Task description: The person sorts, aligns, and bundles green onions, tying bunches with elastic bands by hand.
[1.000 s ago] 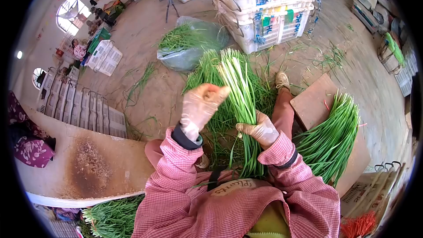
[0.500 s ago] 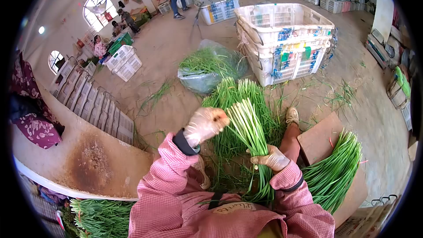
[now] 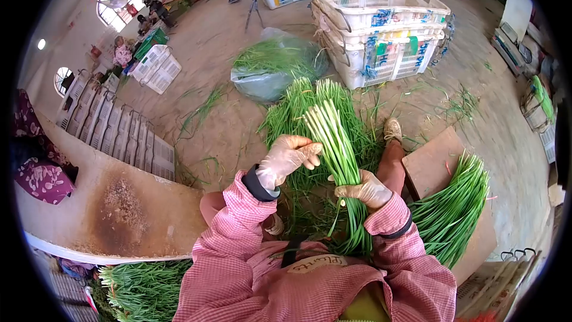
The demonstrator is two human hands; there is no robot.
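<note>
My right hand [image 3: 367, 191], in a thin clear glove, is wrapped round the middle of a bunch of long green stalks [image 3: 337, 143]. The pale stalk ends point up and away, and the green leaves hang toward my lap. My left hand [image 3: 290, 160], gloved too, is beside the upper left of the bunch with its fingers curled together; whether anything small is between the fingertips is hidden. Behind the bunch a large pile of green stalks [image 3: 286, 115] lies on the floor. Another tied bunch [image 3: 456, 220] rests on a brown board [image 3: 430, 164] at my right.
Stacked white crates [image 3: 381, 42] stand ahead, beside a clear plastic bag [image 3: 262, 85] of greens. A row of crates [image 3: 119, 131] is at left, behind a stained ledge [image 3: 173, 214]. More greens [image 3: 143, 289] lie lower left. People are in the background.
My view has tilted down, shifting the room upward. My left hand has moved slightly down and right relative to my body, closer to the bunch. My right hand still holds the stalks.
</note>
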